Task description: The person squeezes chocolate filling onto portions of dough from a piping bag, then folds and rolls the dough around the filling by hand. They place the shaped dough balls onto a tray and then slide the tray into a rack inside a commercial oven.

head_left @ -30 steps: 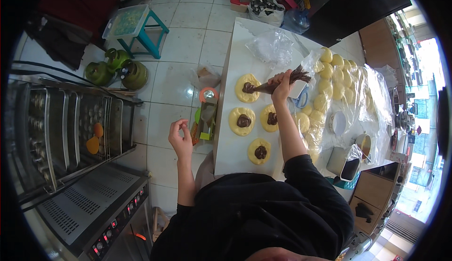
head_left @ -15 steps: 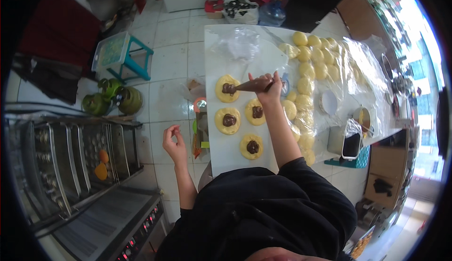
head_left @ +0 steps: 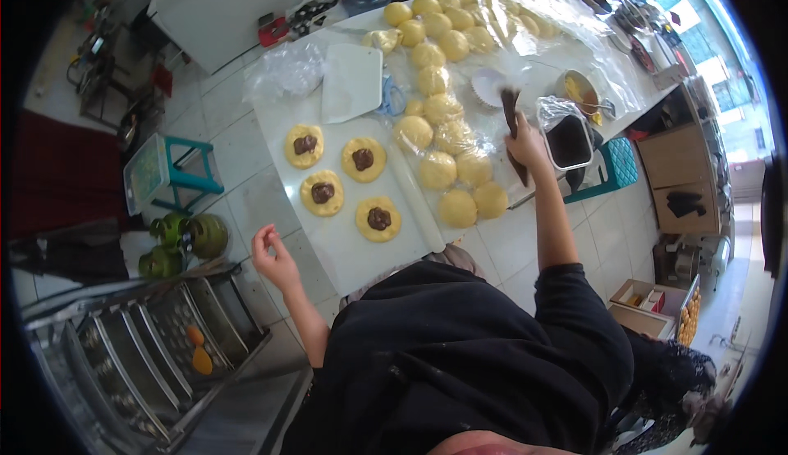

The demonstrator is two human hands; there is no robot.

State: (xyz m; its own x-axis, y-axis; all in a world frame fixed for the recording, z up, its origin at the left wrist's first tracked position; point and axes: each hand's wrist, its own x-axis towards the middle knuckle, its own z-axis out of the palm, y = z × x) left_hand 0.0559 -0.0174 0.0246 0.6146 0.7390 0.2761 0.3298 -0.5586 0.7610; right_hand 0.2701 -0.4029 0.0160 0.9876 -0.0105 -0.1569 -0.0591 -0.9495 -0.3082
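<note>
My right hand (head_left: 529,145) is closed around a chocolate-filled piping bag (head_left: 510,114), held upright at the table's right side, beside a metal tin of dark chocolate filling (head_left: 569,139). My left hand (head_left: 277,262) hangs past the table's left edge, fingers loosely bent and apart, holding nothing. Several flattened dough rounds lie on the white table (head_left: 328,246), each with a chocolate dollop; the nearest is one dough round (head_left: 363,224). To their right rests a white rolling pin (head_left: 416,201). Yellow dough balls (head_left: 457,207) stand in rows beyond it, many under clear plastic sheeting (head_left: 525,32).
A white board (head_left: 351,86) and crumpled plastic (head_left: 287,69) lie at the table's far left. Near the tin are a white paper cup (head_left: 490,86) and a metal bowl (head_left: 579,90). Left of me stand a tray rack (head_left: 148,348), green gas cylinders (head_left: 205,233) and a teal stool (head_left: 193,147).
My right hand has carried the piping bag from the far left dough round across to the right, beside the tin. The view has turned, and my left hand remains empty.
</note>
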